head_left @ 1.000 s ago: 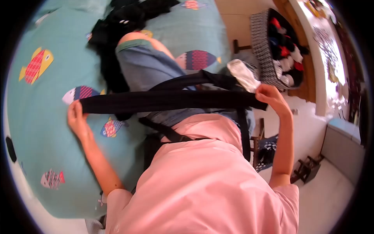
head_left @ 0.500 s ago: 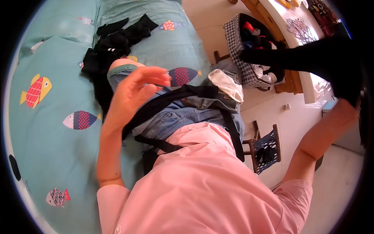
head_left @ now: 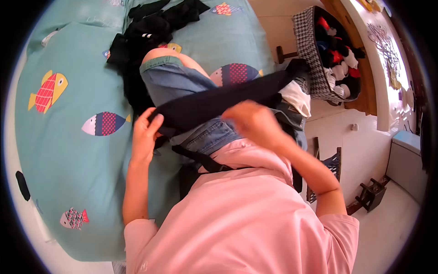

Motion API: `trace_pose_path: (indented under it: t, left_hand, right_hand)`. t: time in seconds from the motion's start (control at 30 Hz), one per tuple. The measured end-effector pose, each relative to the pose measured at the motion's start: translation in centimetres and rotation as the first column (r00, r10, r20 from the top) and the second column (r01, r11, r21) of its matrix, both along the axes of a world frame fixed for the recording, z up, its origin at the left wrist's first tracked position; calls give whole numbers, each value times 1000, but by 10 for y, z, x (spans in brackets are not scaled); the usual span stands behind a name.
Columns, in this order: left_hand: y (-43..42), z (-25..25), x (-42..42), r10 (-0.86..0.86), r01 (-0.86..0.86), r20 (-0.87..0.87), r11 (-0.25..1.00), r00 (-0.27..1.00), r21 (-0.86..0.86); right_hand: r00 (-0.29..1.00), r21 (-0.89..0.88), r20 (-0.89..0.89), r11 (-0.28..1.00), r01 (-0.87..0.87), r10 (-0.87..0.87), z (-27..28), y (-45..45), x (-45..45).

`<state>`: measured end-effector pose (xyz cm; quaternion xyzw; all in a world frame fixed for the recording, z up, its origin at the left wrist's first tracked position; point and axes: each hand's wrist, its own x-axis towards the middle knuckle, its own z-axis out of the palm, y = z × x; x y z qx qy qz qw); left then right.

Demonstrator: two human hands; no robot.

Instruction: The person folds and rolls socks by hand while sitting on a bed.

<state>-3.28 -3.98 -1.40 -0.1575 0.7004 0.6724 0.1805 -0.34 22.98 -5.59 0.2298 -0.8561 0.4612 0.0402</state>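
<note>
A long black cloth [head_left: 219,101] stretches slantwise over my lap, its far end up at the right near the basket. My left hand [head_left: 147,134] pinches its left end between thumb and fingers. Against the cloth's lower edge, right of its middle, is my right hand [head_left: 253,119], blurred, its fingertips hard to make out. Below the cloth lie my blue denim shorts [head_left: 214,137]. A white cloth [head_left: 295,98] rests by my right thigh, partly under the black cloth's far end.
Black clothes [head_left: 146,34] are heaped on the fish-patterned bed [head_left: 54,169]. A houndstooth basket [head_left: 306,50] at the upper right holds socks and other small clothes. Beside a grey cabinet [head_left: 404,160], a small dark stool [head_left: 372,194] stands on the floor.
The black cloth was stretched level between both hands, then swung far right in my right hand. Now it lies across my lap, my left hand has closed on one end, and my right hand is back near the middle.
</note>
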Motion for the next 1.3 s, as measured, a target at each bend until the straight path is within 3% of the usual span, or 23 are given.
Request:
trace_pose_path:
  t: [0.1, 0.17, 0.27, 0.4, 0.47, 0.5, 0.53, 0.57, 0.6, 0.63, 0.67, 0.7, 0.73, 0.77, 0.87, 0.93, 0.97, 1.03, 1.07, 1.1, 1.17, 1.23, 1.3]
  left_hand:
    - [-18, 2, -9, 32, -33, -103, 999, 994, -3]
    - [-26, 3, -13, 30, -32, -166, 999, 986, -10]
    - [-36, 9, -22, 118, -104, -233, 992, 965, 72]
    - [-64, 21, -39, 266, -251, -277, 964, 923, 92]
    - [-95, -9, -50, 52, -262, -462, 877, 885, -402]
    - [-97, -11, -51, -85, -285, -502, 738, 861, -612]
    - [-96, -14, -43, -304, -370, -534, 459, 789, -808]
    - [-95, -16, -37, -416, -421, -525, 320, 742, -849]
    - [-79, -7, -27, -367, -305, -471, 427, 802, -851]
    - [-68, -7, -19, -374, -124, -470, 664, 800, -738]
    - [-62, -10, -9, -397, 144, -224, 711, 890, -689]
    - [-49, -12, 1, -515, 283, -170, 684, 840, -672]
    - [-38, -12, 8, -602, 334, -83, 547, 794, -768]
    - [-35, -20, 15, -645, 290, -86, 454, 759, -843]
    - [-53, -50, 27, -657, 313, 18, 335, 753, -889]
    - [-70, -64, 32, -615, 344, 128, 247, 778, -906]
    - [-78, -65, 33, -588, 384, 136, 320, 797, -866]
    - [-95, -66, 33, -541, 454, 164, 462, 825, -762]
    - [-101, -69, 37, -463, 373, -24, 741, 886, -558]
    - [-100, -62, 36, -304, 292, -8, 922, 953, -256]
    - [-100, -37, 30, -262, 261, 13, 956, 965, -134]
    - [-79, 6, 23, -205, 206, 90, 979, 975, -4]
    - [-81, 9, 16, -290, 290, 31, 957, 957, -5]
  right_hand:
    - [950, 275, -133, 911, 309, -282, -37, 56, -43]
    - [970, 393, -169, 891, 226, -172, -64, 91, -68]
    - [1000, 430, -24, 903, 12, -1, -59, 96, -66]
    - [995, 415, 80, 910, 22, -61, -55, 90, -60]
    - [997, 420, 50, 907, 36, -63, -56, 86, -59]
    - [998, 423, 31, 905, 44, -63, -55, 83, -60]
    - [996, 369, -70, 925, 84, -63, -53, 78, -58]
    - [997, 328, -68, 943, 60, -39, -50, 71, -57]
    - [998, 289, -62, 957, 31, -14, -45, 64, -55]
    - [999, 252, -51, 968, -5, 19, -40, 55, -50]
    - [993, 207, -102, 978, -39, 61, -35, 43, -47]
    - [984, 178, -123, 978, -107, 130, -33, 31, -42]
    - [979, 179, -141, 977, -120, 146, -35, 19, -39]
    - [974, 179, -158, 975, -133, 162, -39, 10, -37]
    - [983, 299, -176, 954, 9, 46, -63, -4, -33]
    - [999, 247, -43, 969, 23, -13, -66, 6, -30]
    - [999, 224, 25, 974, 32, -38, -67, 11, -28]
    - [989, -78, 145, 996, 53, -42, -38, 28, -23]
    - [959, -116, 275, 988, 105, -69, -19, 39, -16]
    - [947, -151, 315, 982, 112, -59, -11, 55, -12]
    - [835, -391, 551, 878, 275, -16, 15, 78, -2]
    - [793, -369, 608, 868, 332, -45, 32, 101, 3]
    - [707, -291, 697, 853, 433, -121, 35, 117, 5]
